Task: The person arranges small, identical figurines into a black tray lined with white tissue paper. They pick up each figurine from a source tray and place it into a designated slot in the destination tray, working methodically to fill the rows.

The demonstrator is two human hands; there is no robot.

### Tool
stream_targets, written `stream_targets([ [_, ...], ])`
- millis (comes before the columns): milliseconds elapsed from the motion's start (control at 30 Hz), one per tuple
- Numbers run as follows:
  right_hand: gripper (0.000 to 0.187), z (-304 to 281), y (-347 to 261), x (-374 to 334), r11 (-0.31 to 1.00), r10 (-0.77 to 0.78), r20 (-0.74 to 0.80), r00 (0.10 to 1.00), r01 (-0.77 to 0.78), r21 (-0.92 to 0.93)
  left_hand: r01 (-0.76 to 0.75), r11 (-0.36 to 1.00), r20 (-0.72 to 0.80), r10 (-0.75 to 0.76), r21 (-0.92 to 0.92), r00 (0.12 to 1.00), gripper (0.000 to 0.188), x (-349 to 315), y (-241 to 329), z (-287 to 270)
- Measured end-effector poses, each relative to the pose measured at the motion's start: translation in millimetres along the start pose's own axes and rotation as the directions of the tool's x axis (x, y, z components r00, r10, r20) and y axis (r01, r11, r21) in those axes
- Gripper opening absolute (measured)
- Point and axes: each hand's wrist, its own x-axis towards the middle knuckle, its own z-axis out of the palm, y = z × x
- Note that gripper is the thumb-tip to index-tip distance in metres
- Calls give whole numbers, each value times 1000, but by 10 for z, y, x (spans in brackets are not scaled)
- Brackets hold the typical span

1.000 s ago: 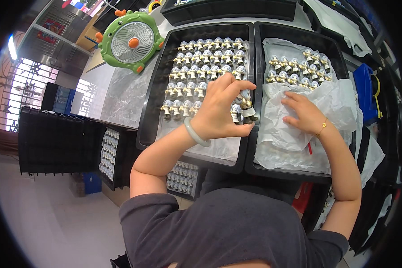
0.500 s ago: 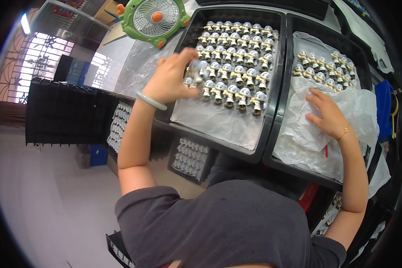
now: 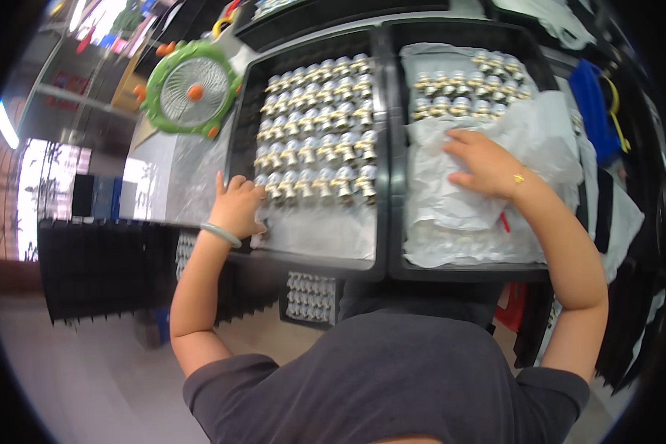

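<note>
My left hand [image 3: 238, 210] is at the lower left corner of the left black tray [image 3: 383, 222], its index finger raised and the other fingers curled toward the thumb. A small figurine, mostly hidden, appears pinched there, low over the white lining sheet [image 3: 318, 235]. Above it stand several rows of small figurines [image 3: 305, 183] with pale heads and gold-and-white bodies. My right hand [image 3: 485, 163] lies with fingers apart on crumpled white tissue paper [image 3: 451, 200] in the right black tray [image 3: 470, 272]. More such figurines [image 3: 460, 107] show beyond the paper.
A green fan [image 3: 194, 92] stands left of the trays. To the right is a blue container [image 3: 598, 111] with a yellow strip. Another tray of figurines [image 3: 311, 297] sits below the table edge; black trays [image 3: 111, 263] are stacked at the left.
My left hand has moved from the upper rows down to the tray's lower left corner. My right hand stays on the paper. The whole view has turned and shifted.
</note>
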Motion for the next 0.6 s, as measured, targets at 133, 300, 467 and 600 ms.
stream_targets([
  [133, 45, 20, -3, -2, 1000, 12, -24, 1000, -12, -12, -461, 881, -539, 339, -106, 771, 26, 537, 431, -751],
  [300, 42, 80, 16, 71, 997, 59, 10, 998, -58, -58, -686, 727, -737, 450, -26, 505, 19, 1816, 1657, -1466],
  [467, 45, -15, -67, 63, 984, 171, 158, 973, -163, -67, -537, 817, -643, 297, -212, 706, 28, 2881, 2637, -1781],
  [600, 47, -73, -117, 44, 985, 171, 162, 972, -172, -11, -438, 822, -524, 207, -364, 826, 32, 3391, 2861, -1748],
])
